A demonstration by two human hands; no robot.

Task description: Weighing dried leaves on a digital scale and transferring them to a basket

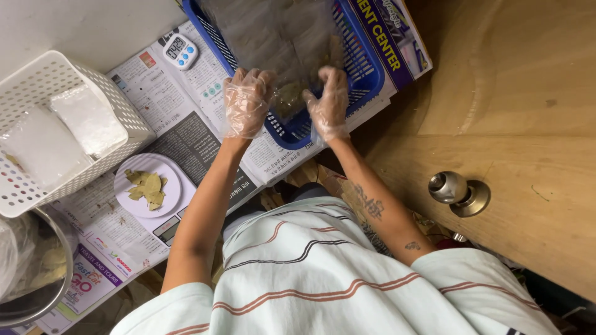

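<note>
Thin, clear, crinkled plastic gloves cover the left hand (246, 102) and the right hand (329, 102). The bag (273, 37) between them is glossy see-through film. The blue basket (360, 68) and the white basket (93, 87) are moulded slotted plastic. Matt printed newspaper (186, 124) covers the worktop. The door (515, 124) is smooth wood; its knob (450, 187) is shiny metal. The leaves (147, 188) look dry and dull.

The clear bag (273, 37) and blue basket (366, 68) run off the top edge.

Soft, even indoor light, mild glare on the metal doorknob (448, 187), slight blur and wide-angle stretch at edges.
</note>
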